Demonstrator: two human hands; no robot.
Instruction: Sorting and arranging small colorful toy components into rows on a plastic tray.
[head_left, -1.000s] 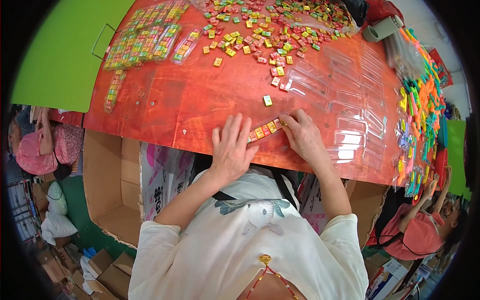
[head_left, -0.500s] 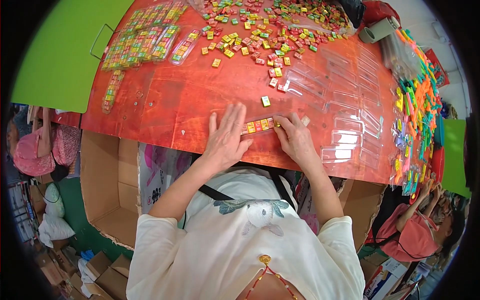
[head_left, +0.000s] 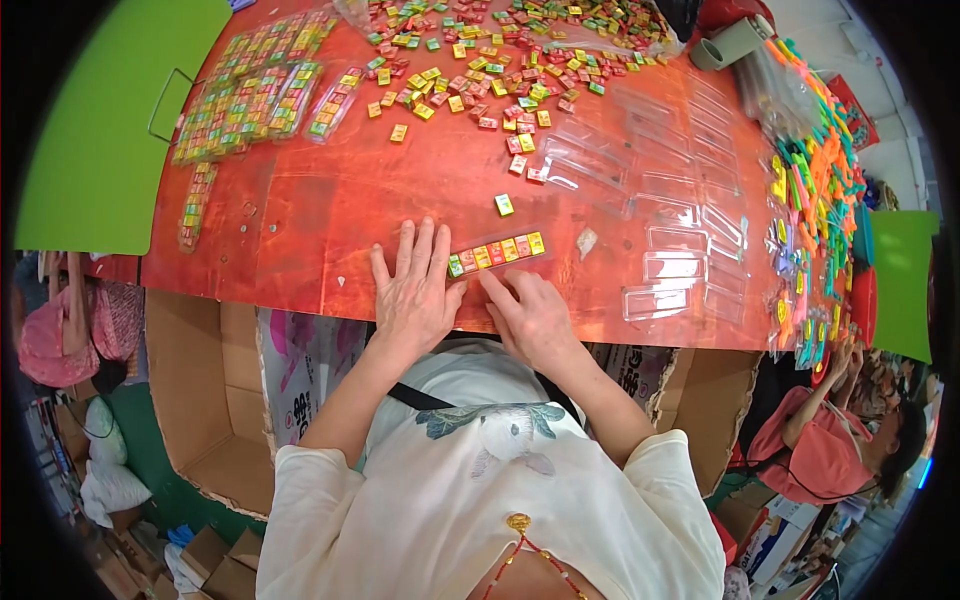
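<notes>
Small coloured blocks in a short row (head_left: 497, 251), six of them in green, orange, red and yellow, are laid side by side inside a clear plastic tray near the front edge of the red table (head_left: 300, 230). The row is flanked by both hands. The left hand (head_left: 415, 290) is laid flat on the table with its fingers spread and extended, palm down, and its thumb side is placed just beside the left end of the row; nothing is pinched by it. The right hand (head_left: 530, 315) is rested on the table just below the row, its fingers loosely curled and pointed toward the blocks, with the fingertips at or touching the tray's lower edge; whether anything is gripped cannot be told. A single yellow-green block (head_left: 504, 204) is seen alone just above the row. A loose heap of coloured blocks (head_left: 480, 70) is scattered across the far part of the table. Filled trays of blocks (head_left: 260, 85) are stacked at the far left, and empty clear trays (head_left: 680, 230) are spread over the right part. A pile of bright plastic pieces (head_left: 815, 190) is heaped along the right edge. An open cardboard box (head_left: 210, 400) is set under the table on the left. Another person in a pink top (head_left: 825, 450) is seated at lower right.
</notes>
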